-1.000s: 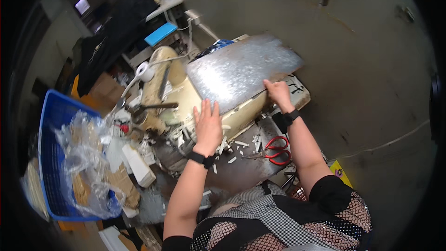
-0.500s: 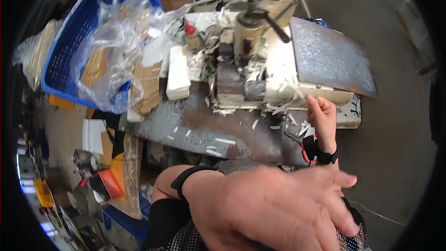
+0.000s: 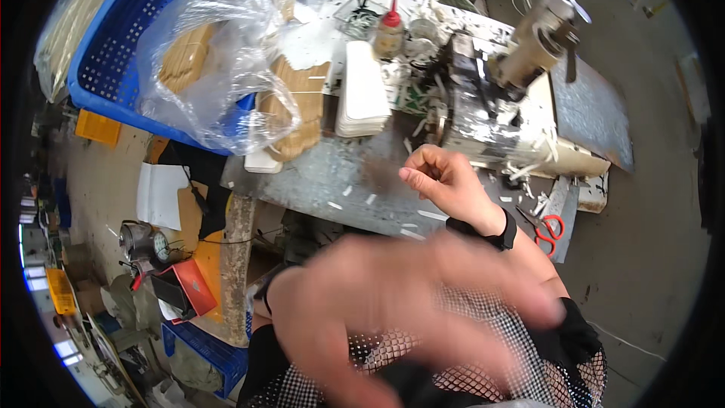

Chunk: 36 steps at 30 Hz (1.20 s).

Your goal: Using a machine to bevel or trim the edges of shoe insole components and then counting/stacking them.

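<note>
My left hand [image 3: 393, 302] is close to the camera at the bottom, smeared by motion, with its fingers spread apart and nothing seen in them. Over the front of the grey metal worktop [image 3: 302, 189], my right hand [image 3: 449, 181] has its fingers curled and the thumb near the forefinger; nothing shows between them. Beyond it stands a stack of white rounded pieces [image 3: 362, 94]. A bundle of brown pieces [image 3: 302, 106] lies to its left, partly under clear plastic. On the right is a cream bench machine [image 3: 529, 117] with an upright cylindrical head, littered with white strips.
A blue crate [image 3: 113, 53] at the left holds clear plastic bags [image 3: 226, 53] and brown pieces. A red-capped bottle [image 3: 390, 34] stands behind the white stack. Red-handled scissors [image 3: 549, 234] lie at the worktop's right front edge. Further right is a sloping metal plate [image 3: 593, 113].
My right hand has moved left, from the machine's front edge to before the white stack. My left hand has shifted left, fingers still spread. The view has turned, moving the bench contents rightward.
</note>
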### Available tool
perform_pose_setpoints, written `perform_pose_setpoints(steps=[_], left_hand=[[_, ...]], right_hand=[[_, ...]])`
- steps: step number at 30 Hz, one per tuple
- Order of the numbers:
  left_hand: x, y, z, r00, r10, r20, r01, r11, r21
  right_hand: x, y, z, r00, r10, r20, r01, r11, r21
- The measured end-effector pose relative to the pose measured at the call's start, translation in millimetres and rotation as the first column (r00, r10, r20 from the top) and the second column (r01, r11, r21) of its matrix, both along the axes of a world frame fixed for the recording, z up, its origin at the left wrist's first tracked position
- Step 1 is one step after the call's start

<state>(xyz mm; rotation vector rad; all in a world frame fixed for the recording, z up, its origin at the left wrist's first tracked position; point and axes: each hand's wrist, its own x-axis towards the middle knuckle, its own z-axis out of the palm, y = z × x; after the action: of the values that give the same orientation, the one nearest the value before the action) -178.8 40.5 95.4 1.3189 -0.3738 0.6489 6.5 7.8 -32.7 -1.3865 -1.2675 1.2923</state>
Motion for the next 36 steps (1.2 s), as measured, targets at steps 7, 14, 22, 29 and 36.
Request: perform_pose_setpoints(steps=[7,14,22,29,36], left_hand=[[-92.2,76.1,-137.2,0.099,0.835,-0.541,-0.763,0.413,0.497],[-175.4,128.3,-154.1,-0.448,0.834,-0.323,-0.506,0.061,0.861],[-134.7,115.7,-174.6,-0.335,0.899,-0.282,-0.359,0.155,0.92],[-126.3,147.8,-160.4,-0.329,0.755,-0.568,-0.516,0.36,0.777],[-138.4,117.9,-175.3,0.443,0.541,-0.715,-0.859,0.486,-0.165]], right_hand=[[-88.9,71.0,-39.5,0.999,0.013,-0.039,-0.012,1.0,0.007],[-137.2,121.8,-64.9,0.991,-0.08,0.111,0.08,0.997,0.004],[-176.6,154.9,-78.0,0.948,-0.313,0.064,0.319,0.938,-0.136],[-178.6,146.9,-69.4,0.854,-0.273,-0.443,0.241,0.962,-0.128],[-167.9,99.8,-40.1,0.945,-0.291,0.149,0.222,0.905,0.363]])
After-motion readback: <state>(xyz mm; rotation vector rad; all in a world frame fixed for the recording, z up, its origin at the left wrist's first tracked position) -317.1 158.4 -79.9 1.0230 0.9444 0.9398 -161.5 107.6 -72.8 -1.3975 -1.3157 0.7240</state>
